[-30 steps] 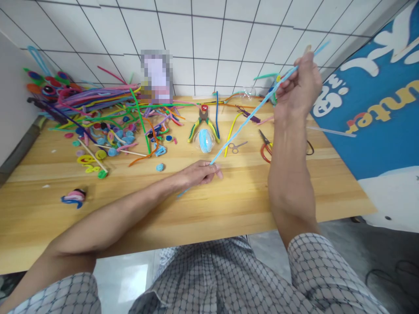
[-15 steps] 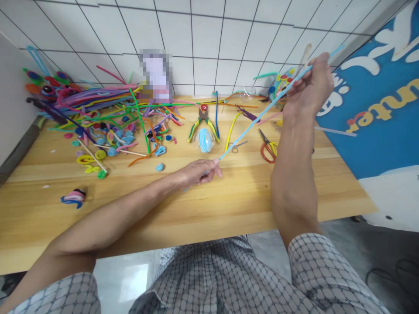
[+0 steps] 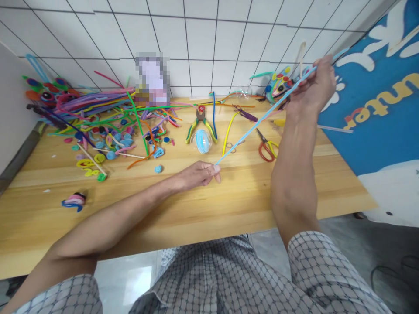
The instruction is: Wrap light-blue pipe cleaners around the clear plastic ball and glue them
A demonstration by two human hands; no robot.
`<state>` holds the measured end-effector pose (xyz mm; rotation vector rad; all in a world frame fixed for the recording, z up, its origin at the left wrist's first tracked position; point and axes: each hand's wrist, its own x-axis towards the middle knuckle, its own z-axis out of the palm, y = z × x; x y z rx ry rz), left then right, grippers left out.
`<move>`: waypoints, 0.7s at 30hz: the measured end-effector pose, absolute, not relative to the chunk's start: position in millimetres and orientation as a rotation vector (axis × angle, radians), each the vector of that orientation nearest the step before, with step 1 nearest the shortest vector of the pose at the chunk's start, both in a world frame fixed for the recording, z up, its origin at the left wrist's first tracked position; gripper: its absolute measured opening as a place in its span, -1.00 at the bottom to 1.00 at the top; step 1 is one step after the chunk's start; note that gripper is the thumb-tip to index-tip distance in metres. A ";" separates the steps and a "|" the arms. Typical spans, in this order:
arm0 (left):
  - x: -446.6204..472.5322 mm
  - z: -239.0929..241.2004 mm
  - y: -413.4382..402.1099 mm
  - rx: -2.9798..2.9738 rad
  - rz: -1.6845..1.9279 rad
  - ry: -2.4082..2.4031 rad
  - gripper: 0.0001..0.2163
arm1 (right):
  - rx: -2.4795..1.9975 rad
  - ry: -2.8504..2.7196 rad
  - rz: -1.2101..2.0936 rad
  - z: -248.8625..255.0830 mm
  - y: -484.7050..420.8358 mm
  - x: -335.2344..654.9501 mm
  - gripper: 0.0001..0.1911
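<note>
A light-blue pipe cleaner (image 3: 258, 123) is stretched straight and slanting above the table between my hands. My left hand (image 3: 204, 173) pinches its lower end near the middle of the table. Up at the right, my right hand (image 3: 319, 85) grips it close to the upper end, and a short tip sticks out past the fingers. Behind my left hand lies a clear ball (image 3: 202, 141) with light-blue coils inside, by pliers (image 3: 200, 118) with green and yellow handles. Scissors (image 3: 267, 147) with red and yellow handles rest beside my right forearm, which covers part of them.
Bundled pipe cleaners (image 3: 94, 102) and several small coiled pieces (image 3: 111, 141) spread over the left of the wooden table (image 3: 209, 213). A colourful figure (image 3: 278, 87) stands at the back right. The tiled wall (image 3: 199, 43) rises behind; a blue sign (image 3: 376, 104) is right.
The lower end of the light-blue pipe cleaner no longer shows past my left hand, which has shifted slightly toward that end. My right hand keeps its hold almost in place.
</note>
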<state>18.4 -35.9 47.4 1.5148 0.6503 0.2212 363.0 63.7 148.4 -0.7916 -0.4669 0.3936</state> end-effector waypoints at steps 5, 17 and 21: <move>16.0 47.4 -38.1 1.580 0.211 0.628 -0.17 | -0.830 -0.421 0.358 155.3 61.6 361.5 -0.50; 15.2 46.5 -49.5 1.952 0.335 0.587 -0.37 | -0.925 -0.696 0.643 167.7 41.3 347.0 -0.59; 10.2 58.6 -46.7 2.061 0.558 0.704 -0.48 | -0.936 -1.104 0.842 170.6 28.4 314.0 -0.50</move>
